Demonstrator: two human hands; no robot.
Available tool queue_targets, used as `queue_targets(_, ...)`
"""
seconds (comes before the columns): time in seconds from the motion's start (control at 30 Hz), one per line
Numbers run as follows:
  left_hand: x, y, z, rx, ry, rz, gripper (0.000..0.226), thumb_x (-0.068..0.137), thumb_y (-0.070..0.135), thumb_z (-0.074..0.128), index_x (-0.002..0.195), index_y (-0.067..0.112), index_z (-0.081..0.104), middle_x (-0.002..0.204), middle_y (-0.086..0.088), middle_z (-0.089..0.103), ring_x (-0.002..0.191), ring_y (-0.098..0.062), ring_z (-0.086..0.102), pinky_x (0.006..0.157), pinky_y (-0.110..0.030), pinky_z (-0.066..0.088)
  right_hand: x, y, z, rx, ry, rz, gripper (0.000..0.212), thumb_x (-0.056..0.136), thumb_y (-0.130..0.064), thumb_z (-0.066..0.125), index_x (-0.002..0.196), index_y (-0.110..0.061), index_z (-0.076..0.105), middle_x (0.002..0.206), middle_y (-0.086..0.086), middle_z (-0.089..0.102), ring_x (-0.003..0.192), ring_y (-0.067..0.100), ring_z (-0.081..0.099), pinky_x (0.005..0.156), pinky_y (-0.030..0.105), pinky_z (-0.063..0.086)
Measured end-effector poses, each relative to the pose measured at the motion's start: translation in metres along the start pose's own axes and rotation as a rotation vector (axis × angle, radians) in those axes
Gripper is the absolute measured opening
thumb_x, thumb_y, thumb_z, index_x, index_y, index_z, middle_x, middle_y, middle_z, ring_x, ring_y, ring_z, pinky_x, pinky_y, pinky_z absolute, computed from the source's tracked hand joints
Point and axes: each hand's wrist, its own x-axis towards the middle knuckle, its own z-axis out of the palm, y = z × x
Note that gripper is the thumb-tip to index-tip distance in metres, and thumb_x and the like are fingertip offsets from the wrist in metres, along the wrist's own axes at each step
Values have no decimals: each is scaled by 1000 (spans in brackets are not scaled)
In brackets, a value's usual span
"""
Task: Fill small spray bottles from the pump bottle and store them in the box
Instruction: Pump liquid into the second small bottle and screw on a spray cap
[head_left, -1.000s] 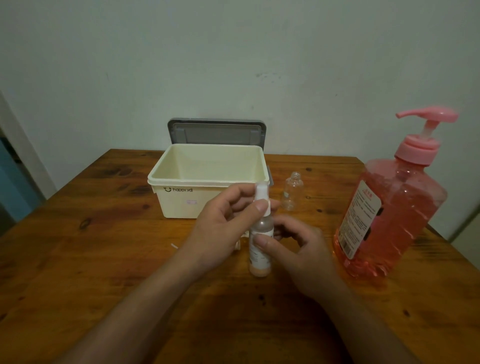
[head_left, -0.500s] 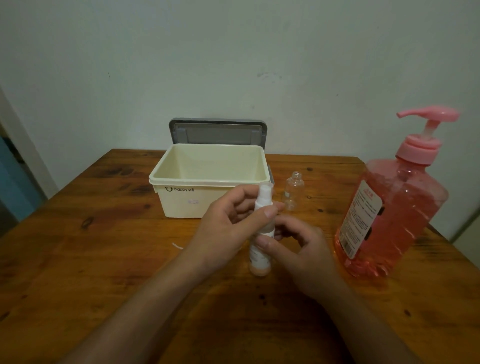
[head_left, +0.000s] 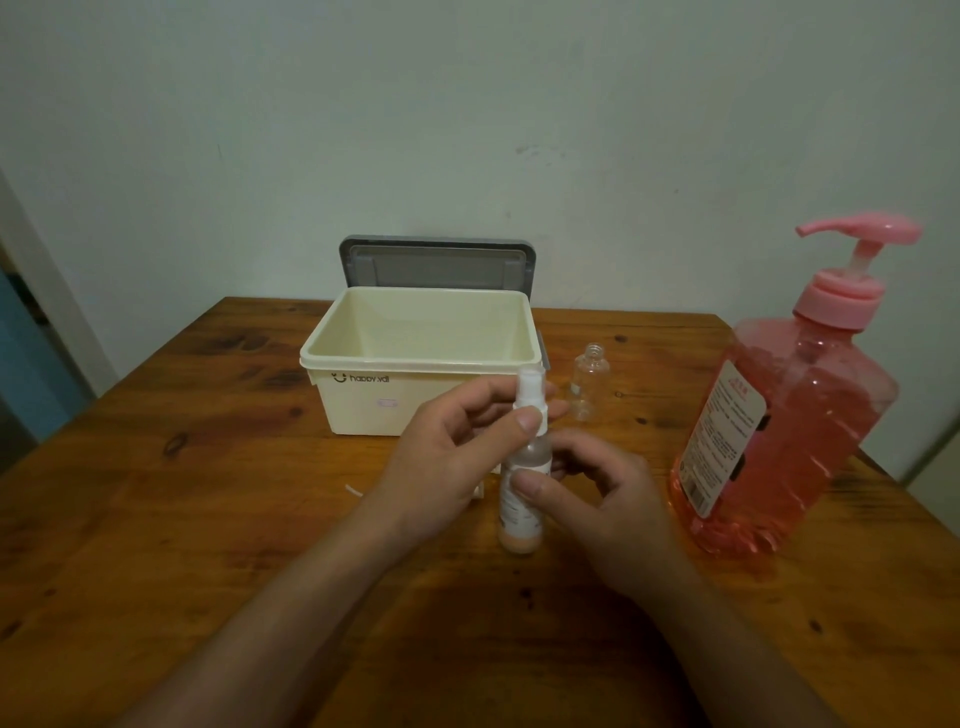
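A small spray bottle (head_left: 519, 525) with a little pink liquid at its bottom stands on the table in front of the box. My left hand (head_left: 447, 457) pinches its white spray top between thumb and fingers. My right hand (head_left: 597, 499) holds the bottle's body, thumb on the label. A second small bottle (head_left: 589, 382), clear and without a cap, stands behind them. The cream box (head_left: 415, 358) sits open with nothing visible inside. The large pink pump bottle (head_left: 779, 431) stands at the right.
The box's grey lid (head_left: 436, 265) leans upright behind it against the wall. A small white piece (head_left: 353, 489) lies on the wooden table (head_left: 182, 545) left of my hands. The table's right edge runs close behind the pump bottle.
My left hand's fingers have shifted slightly around the spray top; the bottle stays in place and my right hand keeps its hold.
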Motion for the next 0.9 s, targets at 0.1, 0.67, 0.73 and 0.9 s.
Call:
queue_targets(0.1,2,-2,1,36,32,12,37,77,21,66,112,9,67,111,-3,69,95,1,67,73,-12,51,0,1,0,-9,-9,-1,37,82,-44,64,110,-22,70,95,-7,72,90,17,65,77,28,52)
queue_targets(0.67,2,-7,-2,32,47,2,39,76,17,68,115,10,65,100,-8,73,91,-7,69,76,-19,55,-1,0,0,-14,-17,-6,32,81,-46,63,109,-32,68,96,-10,72,90,15,65,77,24,52)
queue_targets(0.73,1,-6,-4,3,17,-11,44,77,19,65,120,12,61,104,-5,74,97,-12,70,79,-22,56,-1,0,0,-13,-16,-8,29,81,-45,63,106,-30,69,95,-11,72,90,15,65,77,23,51)
queue_targets(0.9,0,-4,-2,-25,8,-1,35,81,19,68,114,8,65,108,-4,72,97,-8,69,76,-17,53,-1,1,0,-22,-17,-4,32,81,-46,63,107,-28,69,95,-11,72,90,15,65,76,23,51)
